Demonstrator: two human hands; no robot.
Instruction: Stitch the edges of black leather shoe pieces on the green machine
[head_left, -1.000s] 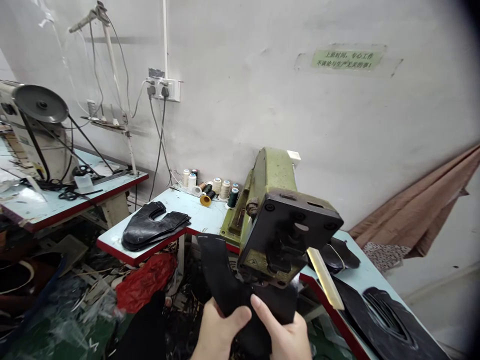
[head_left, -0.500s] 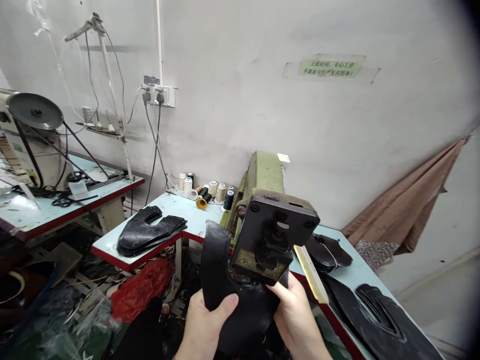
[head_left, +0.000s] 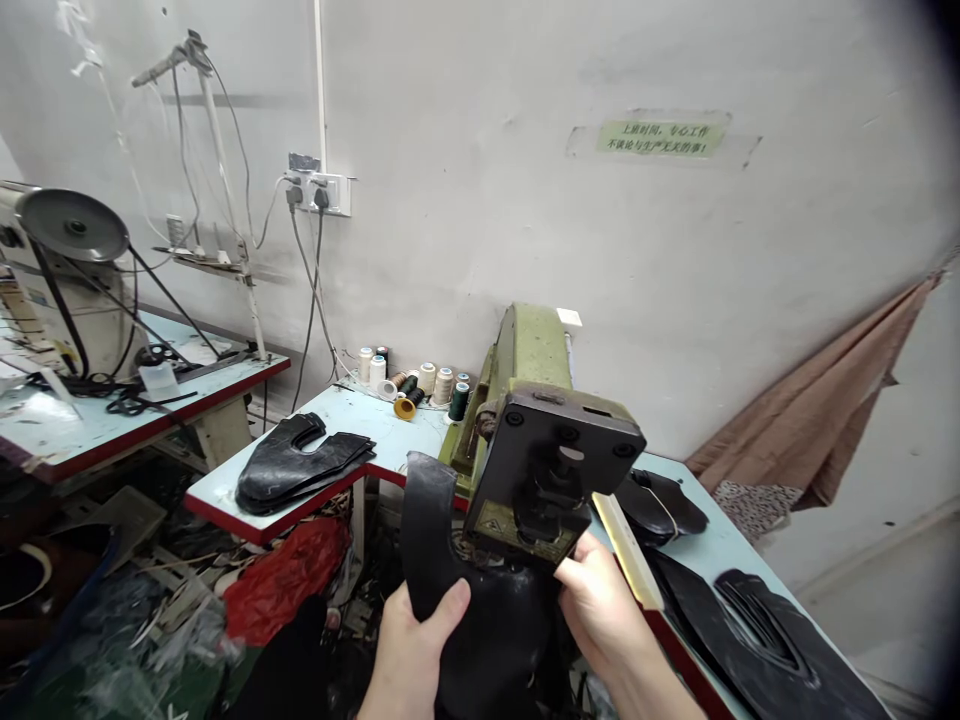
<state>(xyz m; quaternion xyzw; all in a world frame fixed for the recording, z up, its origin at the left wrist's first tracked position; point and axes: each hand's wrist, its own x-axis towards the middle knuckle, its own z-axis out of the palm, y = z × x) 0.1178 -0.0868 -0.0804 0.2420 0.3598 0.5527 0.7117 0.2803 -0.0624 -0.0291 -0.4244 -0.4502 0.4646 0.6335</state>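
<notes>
A curved black leather piece (head_left: 491, 640) is under the head of a green machine (head_left: 559, 470), its left arm pointing up beside the head. My left hand (head_left: 420, 635) grips this piece at its left side, thumb flat on top and fingers underneath. Close by the lower right corner of the head, my right hand (head_left: 600, 605) is closed at the right edge of the leather, thumb toward the head. The machine head hides part of the leather and some of the right fingertips.
Stacked black leather pieces (head_left: 300, 465) lie on the table's left wing. More flat pieces (head_left: 757, 640) and a tied bundle (head_left: 660, 505) rest at right, near a yellowish bar (head_left: 628, 550). Thread spools (head_left: 442, 385) stand behind. Another sewing machine (head_left: 67, 280) is at far left.
My right hand has shifted slightly right and up along the leather's edge. The leather's upper left tip sits a little lower, and my left hand keeps its grip.
</notes>
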